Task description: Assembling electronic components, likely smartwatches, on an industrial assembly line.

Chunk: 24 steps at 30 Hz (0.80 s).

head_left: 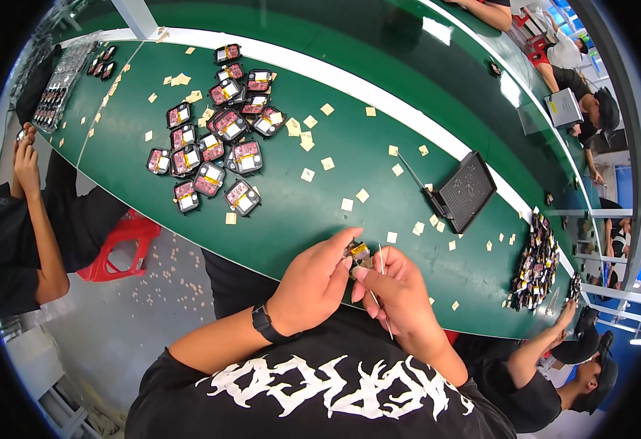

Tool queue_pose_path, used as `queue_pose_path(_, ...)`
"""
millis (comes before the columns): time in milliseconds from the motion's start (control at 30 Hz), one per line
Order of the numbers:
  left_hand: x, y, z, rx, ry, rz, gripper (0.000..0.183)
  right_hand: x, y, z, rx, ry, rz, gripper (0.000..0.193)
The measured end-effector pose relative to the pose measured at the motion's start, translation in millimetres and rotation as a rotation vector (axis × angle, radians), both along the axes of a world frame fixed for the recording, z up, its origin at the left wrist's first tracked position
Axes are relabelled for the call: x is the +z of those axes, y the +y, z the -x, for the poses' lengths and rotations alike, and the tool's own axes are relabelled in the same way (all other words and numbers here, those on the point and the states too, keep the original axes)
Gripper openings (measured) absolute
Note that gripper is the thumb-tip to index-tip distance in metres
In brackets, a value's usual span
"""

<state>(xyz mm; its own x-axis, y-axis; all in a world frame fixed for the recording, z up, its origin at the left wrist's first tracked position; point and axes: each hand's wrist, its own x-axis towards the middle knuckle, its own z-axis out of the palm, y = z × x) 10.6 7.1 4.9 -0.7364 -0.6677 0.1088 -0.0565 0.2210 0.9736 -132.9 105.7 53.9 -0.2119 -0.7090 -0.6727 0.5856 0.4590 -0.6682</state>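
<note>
My left hand [317, 274], with a dark watch on the wrist, is closed around a small dark electronic part with a yellow patch [358, 251]. The part is held just above the near edge of the green table, and the fingers hide much of it. Against it from the right, my right hand [395, 293] is closed, its thumb and fingers pinching a thin pale rod-like tool [382, 257]. The tool's lower end sticks out below the fingers. Whether it is a single rod or tweezers, I cannot tell.
On the green table [284, 212], several black cases with pink boards [229, 124] are heaped to the left. Small pale paper squares [346, 205] lie scattered. A black ridged tray [467, 192] holds tiny bits; small dark parts [534, 267] are piled right. Co-workers sit on both sides.
</note>
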Motion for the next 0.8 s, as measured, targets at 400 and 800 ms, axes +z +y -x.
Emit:
queue_pose_path(400,14,-16,-6,-0.136,-0.017,-0.651,0.044,-19,5,-1,0.013,0.213,0.124,0.023)
queue_pose_path(800,5,-12,-7,-0.175,0.019,-0.405,0.044,-1,-3,32,0.511,1.09,0.475,0.036)
